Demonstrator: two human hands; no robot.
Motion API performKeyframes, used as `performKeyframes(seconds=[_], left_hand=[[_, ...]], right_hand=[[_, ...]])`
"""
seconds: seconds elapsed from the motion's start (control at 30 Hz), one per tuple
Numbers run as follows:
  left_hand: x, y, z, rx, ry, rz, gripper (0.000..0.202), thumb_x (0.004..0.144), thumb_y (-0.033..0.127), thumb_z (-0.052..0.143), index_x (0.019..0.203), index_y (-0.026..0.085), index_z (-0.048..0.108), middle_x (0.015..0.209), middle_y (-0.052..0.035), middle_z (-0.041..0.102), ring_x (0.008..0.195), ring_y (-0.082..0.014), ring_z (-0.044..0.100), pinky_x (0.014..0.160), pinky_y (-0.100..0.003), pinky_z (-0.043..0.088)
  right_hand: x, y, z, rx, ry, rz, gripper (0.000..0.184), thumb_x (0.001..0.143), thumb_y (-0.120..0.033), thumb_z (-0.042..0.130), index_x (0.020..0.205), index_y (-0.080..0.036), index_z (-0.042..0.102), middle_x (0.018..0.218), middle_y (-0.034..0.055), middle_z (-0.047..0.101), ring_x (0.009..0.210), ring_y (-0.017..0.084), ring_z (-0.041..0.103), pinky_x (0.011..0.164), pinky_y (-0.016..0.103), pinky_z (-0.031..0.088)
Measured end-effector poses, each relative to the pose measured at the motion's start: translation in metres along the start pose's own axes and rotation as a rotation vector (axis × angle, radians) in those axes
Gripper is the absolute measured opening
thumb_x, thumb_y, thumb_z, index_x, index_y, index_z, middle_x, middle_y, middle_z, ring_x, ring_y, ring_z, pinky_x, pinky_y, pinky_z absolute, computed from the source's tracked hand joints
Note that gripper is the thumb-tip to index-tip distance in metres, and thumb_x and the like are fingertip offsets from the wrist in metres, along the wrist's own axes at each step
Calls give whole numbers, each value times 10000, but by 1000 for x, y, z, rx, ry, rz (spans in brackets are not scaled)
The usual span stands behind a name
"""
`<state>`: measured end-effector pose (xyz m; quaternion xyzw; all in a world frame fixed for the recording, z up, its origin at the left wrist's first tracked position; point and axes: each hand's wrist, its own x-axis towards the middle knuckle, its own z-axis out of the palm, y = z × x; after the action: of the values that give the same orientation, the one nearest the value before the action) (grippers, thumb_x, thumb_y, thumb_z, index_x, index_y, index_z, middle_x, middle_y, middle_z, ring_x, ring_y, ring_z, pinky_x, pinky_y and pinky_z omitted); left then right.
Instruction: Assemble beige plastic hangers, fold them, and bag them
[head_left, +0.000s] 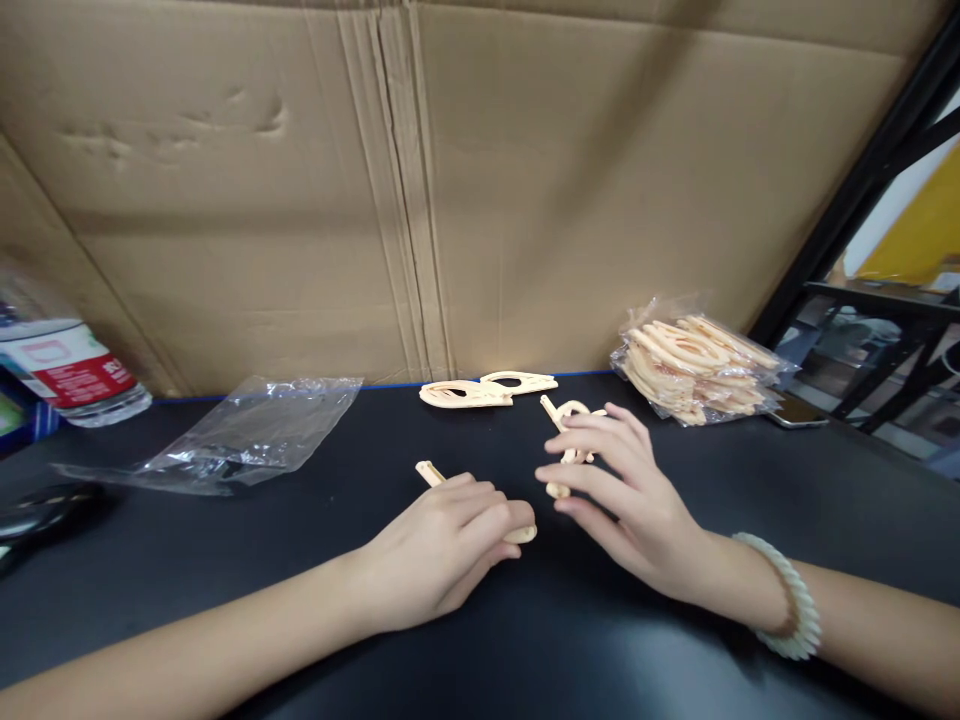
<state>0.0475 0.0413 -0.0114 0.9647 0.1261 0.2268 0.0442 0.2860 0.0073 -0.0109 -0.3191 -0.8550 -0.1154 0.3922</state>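
My left hand [450, 550] is closed around a beige plastic folding hanger [429, 472]; one end sticks out past the knuckles and a rounded end shows by the thumb. Most of that piece is hidden under the fingers. My right hand [630, 490] curls over another beige folding hanger [574, 410], its hook and slim arm visible behind the fingers. A small rounded end [557, 490] of beige plastic shows between the right thumb and index finger. The two hands are a little apart above the black table.
Two flat beige hangers [465, 394] lie by the cardboard wall [525, 200]. At the back right sits a clear bag of several hangers [690, 365], beside a phone [799, 412]. An empty plastic bag [255, 440], a bottle [82, 370] and a dark object [45, 515] are on the left.
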Motion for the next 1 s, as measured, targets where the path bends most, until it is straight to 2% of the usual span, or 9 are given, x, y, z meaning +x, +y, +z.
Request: performKeyframes(seconds=[0.07,0.1,0.23,0.3,0.5,0.63,0.8,1.0], left_hand=[[2,1,-2,-4,-30,-16,135,963,136,416,1076,177,478,840,-34,613,690,-160,503,665,-296,404],[2,2,-3,-14,-41,-23,134,959,127,411,1058,176,487,853,-39,615,713,-164,510,687,-303,411],[5,4,-4,-48,-62,-58,154,936,86,419,998,173,530,963,-57,623,884,-179,547,853,-334,420],[5,4,-3,-31,-47,-87,167,924,79,434,992,174,553,1012,-60,618,945,-184,547,899,-346,413],[0,1,3,134,39,-216,204,914,122,454,1007,185,624,1038,-72,619,943,-221,566,811,-387,469],[-3,0,6,188,98,-307,229,916,141,446,1014,167,651,1039,-94,612,904,-218,595,767,-368,531],[-2,-2,7,199,91,-369,365,885,148,458,1239,121,541,1144,-143,613,1033,-261,613,874,-429,559],[0,-3,6,164,66,-350,226,881,142,451,1062,122,584,1188,-166,620,1163,-300,571,964,-488,522]], right_hand=[[-1,10,3,-51,29,3,224,944,-119,527,1133,-209,606,1202,110,583,1245,274,453,1075,559,265],[-2,16,4,-52,4,-1,249,948,-119,518,1162,-215,598,1236,113,567,1270,274,435,1074,546,293],[-5,35,12,39,-273,0,352,969,-175,491,1318,-222,504,1373,108,494,1356,255,352,1081,481,366],[-6,38,14,61,-342,20,356,968,-191,496,1323,-218,495,1374,105,494,1339,253,373,1079,479,374],[-4,33,13,58,-351,80,258,951,-161,505,1189,-215,589,1123,95,588,1062,230,552,925,420,479],[-1,31,11,69,-365,80,247,962,-171,495,1185,-217,589,1091,79,619,1111,235,526,988,443,434],[0,28,9,76,-377,77,279,963,-165,489,1221,-231,573,1167,59,618,1224,234,454,1055,464,374],[0,37,6,61,-296,142,250,949,-135,470,1157,-203,591,1087,78,635,1084,231,541,950,446,444]])
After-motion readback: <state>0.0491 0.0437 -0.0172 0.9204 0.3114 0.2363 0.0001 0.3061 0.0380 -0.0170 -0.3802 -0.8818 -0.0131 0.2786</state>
